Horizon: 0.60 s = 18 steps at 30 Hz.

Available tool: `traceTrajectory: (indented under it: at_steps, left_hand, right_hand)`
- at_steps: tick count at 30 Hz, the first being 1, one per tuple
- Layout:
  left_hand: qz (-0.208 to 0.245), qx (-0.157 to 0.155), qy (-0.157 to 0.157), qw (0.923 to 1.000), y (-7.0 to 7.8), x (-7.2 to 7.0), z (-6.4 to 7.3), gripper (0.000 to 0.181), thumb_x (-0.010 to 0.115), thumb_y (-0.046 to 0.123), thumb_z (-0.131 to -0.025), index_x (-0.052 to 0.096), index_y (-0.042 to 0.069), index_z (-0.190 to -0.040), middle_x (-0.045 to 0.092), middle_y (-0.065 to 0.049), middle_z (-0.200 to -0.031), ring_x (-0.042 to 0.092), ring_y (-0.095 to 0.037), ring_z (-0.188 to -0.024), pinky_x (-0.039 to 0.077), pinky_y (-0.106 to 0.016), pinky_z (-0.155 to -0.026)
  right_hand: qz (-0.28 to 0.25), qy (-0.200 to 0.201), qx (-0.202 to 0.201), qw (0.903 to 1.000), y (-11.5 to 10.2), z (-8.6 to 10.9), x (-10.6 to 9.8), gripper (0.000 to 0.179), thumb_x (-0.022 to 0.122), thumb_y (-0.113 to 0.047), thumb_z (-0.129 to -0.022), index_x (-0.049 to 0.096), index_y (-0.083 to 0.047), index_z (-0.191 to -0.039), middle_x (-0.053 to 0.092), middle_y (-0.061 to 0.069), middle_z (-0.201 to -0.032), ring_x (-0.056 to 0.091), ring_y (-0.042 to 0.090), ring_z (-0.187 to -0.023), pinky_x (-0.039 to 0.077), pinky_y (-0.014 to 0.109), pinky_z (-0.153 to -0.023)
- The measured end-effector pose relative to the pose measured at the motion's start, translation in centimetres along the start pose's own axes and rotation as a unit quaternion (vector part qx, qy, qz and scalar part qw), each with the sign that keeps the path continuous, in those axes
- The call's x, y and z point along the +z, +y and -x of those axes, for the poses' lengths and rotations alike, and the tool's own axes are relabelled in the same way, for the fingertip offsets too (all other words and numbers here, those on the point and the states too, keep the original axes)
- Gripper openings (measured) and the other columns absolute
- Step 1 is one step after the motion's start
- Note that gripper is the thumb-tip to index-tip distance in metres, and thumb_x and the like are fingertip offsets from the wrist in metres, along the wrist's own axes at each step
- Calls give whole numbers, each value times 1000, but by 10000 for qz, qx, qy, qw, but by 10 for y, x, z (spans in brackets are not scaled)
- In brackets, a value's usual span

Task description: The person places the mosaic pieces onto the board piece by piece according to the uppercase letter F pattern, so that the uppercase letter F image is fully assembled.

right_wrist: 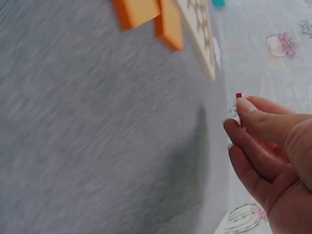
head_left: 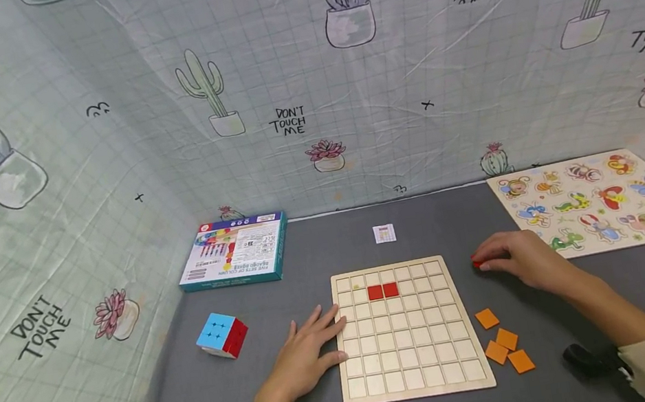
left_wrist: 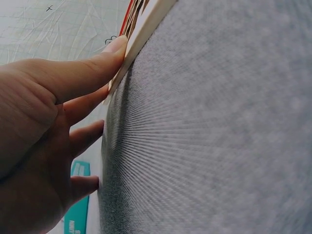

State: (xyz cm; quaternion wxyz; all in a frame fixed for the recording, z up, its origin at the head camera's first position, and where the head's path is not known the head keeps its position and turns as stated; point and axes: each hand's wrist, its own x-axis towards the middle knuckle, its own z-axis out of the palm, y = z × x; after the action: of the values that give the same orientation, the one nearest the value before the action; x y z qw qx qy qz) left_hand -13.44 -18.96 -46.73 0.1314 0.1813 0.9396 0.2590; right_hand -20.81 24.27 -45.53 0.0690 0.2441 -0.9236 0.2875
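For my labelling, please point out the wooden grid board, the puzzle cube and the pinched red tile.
Wooden grid board (head_left: 400, 322): head view, bare square.
Puzzle cube (head_left: 217, 331): head view, blue top face.
Pinched red tile (right_wrist: 239, 95): right wrist view, exposed tip.

Puzzle cube, teal-edged box, insect-picture board, perhaps a printed card.

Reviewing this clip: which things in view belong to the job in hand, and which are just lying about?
Job, it seems:
wooden board
two red squares on it
red piece pinched in the right grip
probably the orange squares beside the board

Lying about, apparently:
toy cube
box
bug picture sheet
small card
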Motion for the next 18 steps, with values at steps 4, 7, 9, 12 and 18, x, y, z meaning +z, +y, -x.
traceTrajectory:
  at_steps: [4, 7, 9, 12, 18]
  left_hand:
    - [5, -15, -2, 10000, 0, 0, 1, 62, 72, 32, -93, 52, 21, -151, 36, 0, -167, 24, -34, -160, 9, -78, -120]
    - [-9, -20, -6, 10000, 0, 0, 1, 62, 72, 32, -94, 52, 22, -151, 36, 1, -167, 24, -34, -160, 9, -78, -120]
    - [-27, -13, -15, 10000, 0, 0, 1, 62, 72, 32, -94, 51, 22, -151, 35, 1, -168, 24, -34, -160, 9, -78, -120]
    - [-64, 5, -22, 10000, 0, 0, 1, 62, 71, 32, -95, 50, 22, -152, 34, 1, -168, 23, -34, -160, 10, -79, -119]
    - [-65, 54, -36, 10000, 0, 0, 1, 61, 69, 31, -96, 50, 22, -153, 33, 1, -169, 22, -35, -160, 10, -79, -119]
  right_hand:
    - [-115, -115, 146, 9998, -9, -5, -2, 16, 79, -10, -86, 82, -10, -102, 78, 2, -102, 72, 25, -94, 59, 25, -76]
    - [-70, -130, 210, 9997, -14, -7, -1, 17, 79, -11, -86, 82, -11, -102, 78, 4, -105, 71, 28, -97, 59, 27, -78]
    - [-94, -108, 248, 9996, -18, -8, 1, 17, 80, -12, -86, 83, -11, -103, 77, 5, -107, 71, 29, -98, 58, 27, -79]
    - [-228, -97, 299, 9992, -23, -10, 6, 18, 80, -13, -86, 83, -10, -103, 77, 7, -109, 71, 29, -99, 58, 25, -77]
    - [-623, -228, 394, 9970, -33, -13, 18, 20, 79, -11, -87, 81, -6, -107, 76, 10, -112, 71, 28, -98, 57, 19, -74]
